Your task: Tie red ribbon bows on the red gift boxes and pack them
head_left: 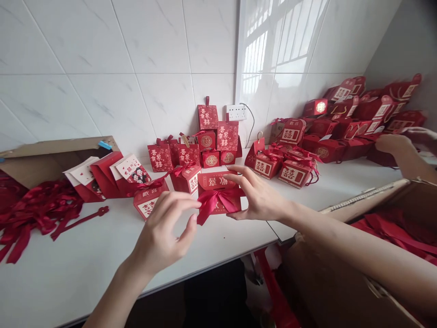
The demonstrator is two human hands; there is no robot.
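A red gift box (pixel 216 181) with gold lettering on its top sits on the white table in front of me, tied with a crimson ribbon bow (pixel 217 200). My right hand (pixel 260 195) grips the box from its right side, fingers over the far edge and thumb at the near edge. My left hand (pixel 163 230) hovers left of the bow, its thumb and fingers apart; nothing shows between them. Just behind it, a red box with a white label (pixel 147 195) is partly hidden. Another bow-tied box (pixel 186 176) stands close behind the held one.
Several red boxes (pixel 206 141) are stacked against the tiled wall. More boxes (pixel 293 173) pile up at the right, near a co-worker's hand (pixel 396 149). Loose ribbons (pixel 37 205) and a red flower-ended strip (pixel 82 221) lie left. An open cardboard carton (pixel 341 259) stands at the front right.
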